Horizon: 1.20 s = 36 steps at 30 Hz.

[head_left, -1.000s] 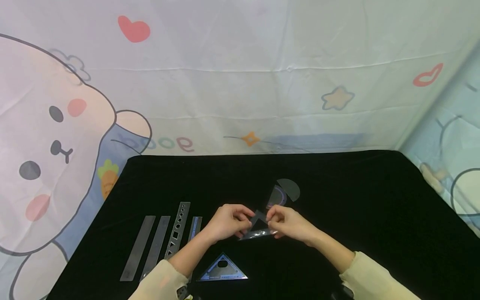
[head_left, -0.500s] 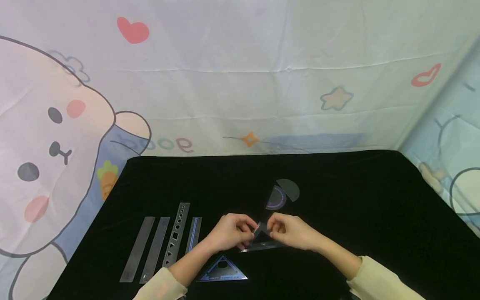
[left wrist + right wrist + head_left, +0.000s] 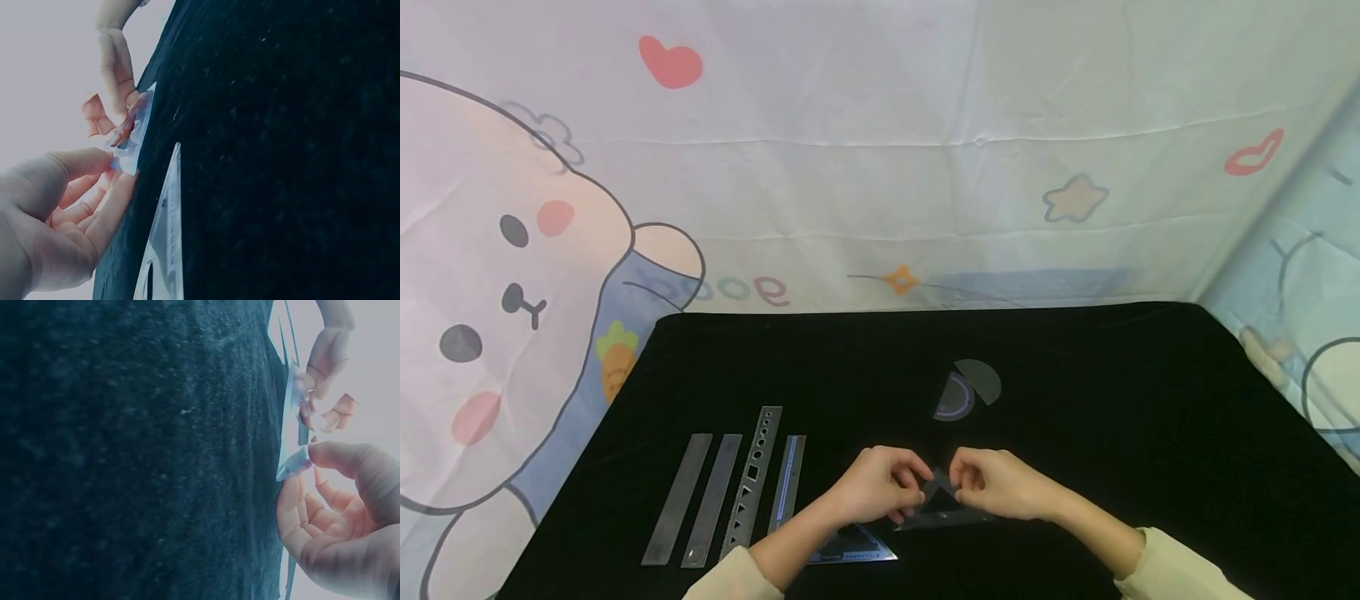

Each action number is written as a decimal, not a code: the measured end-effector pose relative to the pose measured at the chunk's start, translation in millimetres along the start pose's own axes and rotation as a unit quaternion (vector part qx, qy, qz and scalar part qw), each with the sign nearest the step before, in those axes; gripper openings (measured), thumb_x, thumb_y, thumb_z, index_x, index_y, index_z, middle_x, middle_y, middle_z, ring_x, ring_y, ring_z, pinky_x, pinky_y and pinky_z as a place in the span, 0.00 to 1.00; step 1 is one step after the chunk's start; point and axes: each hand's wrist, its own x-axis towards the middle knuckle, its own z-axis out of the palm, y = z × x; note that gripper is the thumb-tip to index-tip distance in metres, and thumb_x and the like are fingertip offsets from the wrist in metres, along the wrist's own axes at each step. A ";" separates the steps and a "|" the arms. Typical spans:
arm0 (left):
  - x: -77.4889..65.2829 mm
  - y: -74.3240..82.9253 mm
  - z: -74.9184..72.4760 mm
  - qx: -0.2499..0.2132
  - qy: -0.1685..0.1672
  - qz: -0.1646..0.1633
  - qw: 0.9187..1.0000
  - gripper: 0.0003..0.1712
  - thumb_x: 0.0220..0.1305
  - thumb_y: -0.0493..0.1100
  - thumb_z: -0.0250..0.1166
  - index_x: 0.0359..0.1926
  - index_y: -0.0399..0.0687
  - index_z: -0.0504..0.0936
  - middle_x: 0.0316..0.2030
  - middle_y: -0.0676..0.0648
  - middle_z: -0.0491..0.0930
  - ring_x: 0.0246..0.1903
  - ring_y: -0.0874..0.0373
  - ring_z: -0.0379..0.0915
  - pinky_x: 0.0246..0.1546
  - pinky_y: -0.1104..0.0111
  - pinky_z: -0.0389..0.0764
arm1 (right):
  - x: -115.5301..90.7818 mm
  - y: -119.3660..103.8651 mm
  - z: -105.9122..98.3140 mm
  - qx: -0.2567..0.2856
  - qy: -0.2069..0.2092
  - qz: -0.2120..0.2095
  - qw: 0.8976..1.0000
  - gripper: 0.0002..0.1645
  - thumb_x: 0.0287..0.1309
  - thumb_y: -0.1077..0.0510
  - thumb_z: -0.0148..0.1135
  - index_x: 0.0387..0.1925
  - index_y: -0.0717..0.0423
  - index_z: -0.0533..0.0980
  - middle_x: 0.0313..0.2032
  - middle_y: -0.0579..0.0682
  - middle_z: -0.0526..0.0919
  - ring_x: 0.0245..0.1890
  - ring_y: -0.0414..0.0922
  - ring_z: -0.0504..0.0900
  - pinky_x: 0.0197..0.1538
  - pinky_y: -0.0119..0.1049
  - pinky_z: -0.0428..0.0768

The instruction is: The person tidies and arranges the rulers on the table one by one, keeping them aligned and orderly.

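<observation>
Between my two hands is a clear triangular set square (image 3: 946, 520) with a cut-out middle, close above the black cloth and tilted. My left hand (image 3: 880, 483) pinches its left side between thumb and fingers. From the other side my right hand (image 3: 1006, 485) pinches it too, with the thumb on one corner in the right wrist view. Partly behind my left forearm, a second set square (image 3: 868, 552) with blue markings lies flat. It also shows at the bottom of the left wrist view, below my left hand.
Several rulers lie side by side at the left: two plain ones (image 3: 676, 500), a stencil ruler (image 3: 751, 482) with cut-out shapes and a short blue-marked ruler (image 3: 787, 482). Two protractors (image 3: 955, 398) lie beyond my hands. Black cloth (image 3: 1112, 400) covers the table up to a printed curtain.
Both hands have moved toward me and slightly right, carrying the set square. My left forearm now covers more of the blue-marked set square. The rulers and protractors stay put.
</observation>
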 end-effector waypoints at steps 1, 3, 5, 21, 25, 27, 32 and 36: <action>0.0 0.5 1.7 0.001 -0.002 0.000 1.000 0.12 0.50 0.31 0.65 0.38 0.46 0.81 0.21 0.49 0.80 0.19 0.58 0.78 0.19 0.69 0.81 | -1.3 0.5 0.1 -0.001 -0.002 -0.001 1.000 0.07 0.52 0.60 0.62 0.32 0.50 0.72 0.22 0.41 0.75 0.20 0.35 0.74 0.24 0.29 0.76; -0.3 1.7 4.7 0.003 -0.008 0.001 1.000 0.13 0.50 0.30 0.65 0.38 0.45 0.81 0.20 0.50 0.79 0.18 0.59 0.78 0.19 0.69 0.81 | -3.7 1.4 0.0 0.006 -0.010 0.001 1.000 0.07 0.51 0.61 0.62 0.32 0.50 0.72 0.22 0.42 0.75 0.19 0.35 0.74 0.23 0.28 0.75; -0.9 3.1 7.4 0.007 -0.015 0.003 1.000 0.13 0.49 0.29 0.65 0.38 0.44 0.80 0.20 0.50 0.79 0.18 0.59 0.78 0.19 0.69 0.81 | -6.2 1.9 0.1 0.009 -0.016 0.004 1.000 0.07 0.51 0.61 0.62 0.32 0.50 0.72 0.22 0.42 0.75 0.19 0.35 0.74 0.23 0.28 0.75; 1.1 4.7 21.5 0.045 -0.025 0.020 0.998 0.13 0.48 0.30 0.66 0.36 0.45 0.81 0.16 0.53 0.76 0.13 0.62 0.75 0.15 0.72 0.79 | -20.5 3.8 5.7 -0.022 -0.005 0.008 1.000 0.08 0.49 0.62 0.63 0.29 0.49 0.72 0.20 0.38 0.74 0.17 0.31 0.71 0.20 0.26 0.74; 1.0 5.7 22.8 0.057 -0.021 0.023 0.998 0.12 0.48 0.30 0.66 0.36 0.45 0.80 0.16 0.54 0.75 0.12 0.63 0.74 0.14 0.73 0.78 | -21.0 0.7 4.7 -0.031 -0.004 0.009 0.999 0.09 0.48 0.63 0.63 0.28 0.49 0.72 0.19 0.38 0.73 0.16 0.31 0.71 0.20 0.25 0.72; 1.0 6.4 23.5 0.061 -0.022 0.023 0.998 0.12 0.48 0.30 0.66 0.36 0.45 0.80 0.16 0.54 0.75 0.12 0.63 0.74 0.14 0.73 0.78 | -21.0 -0.4 4.0 -0.034 -0.007 0.014 0.999 0.09 0.48 0.63 0.63 0.27 0.49 0.72 0.18 0.38 0.73 0.16 0.31 0.70 0.19 0.25 0.72; 0.0 7.5 25.4 0.086 -0.022 0.025 0.996 0.13 0.48 0.31 0.67 0.37 0.46 0.80 0.16 0.56 0.75 0.11 0.65 0.73 0.14 0.75 0.77 | -20.7 -0.3 3.1 -0.036 -0.020 0.027 0.999 0.08 0.47 0.62 0.63 0.27 0.49 0.72 0.18 0.38 0.73 0.15 0.31 0.70 0.18 0.24 0.71; -0.5 7.2 26.9 0.109 -0.023 0.023 0.994 0.13 0.48 0.33 0.67 0.37 0.48 0.80 0.17 0.57 0.75 0.10 0.67 0.72 0.13 0.76 0.76 | -20.9 1.4 3.4 -0.036 -0.031 0.035 0.998 0.08 0.48 0.61 0.63 0.27 0.48 0.72 0.17 0.37 0.72 0.15 0.31 0.70 0.18 0.24 0.70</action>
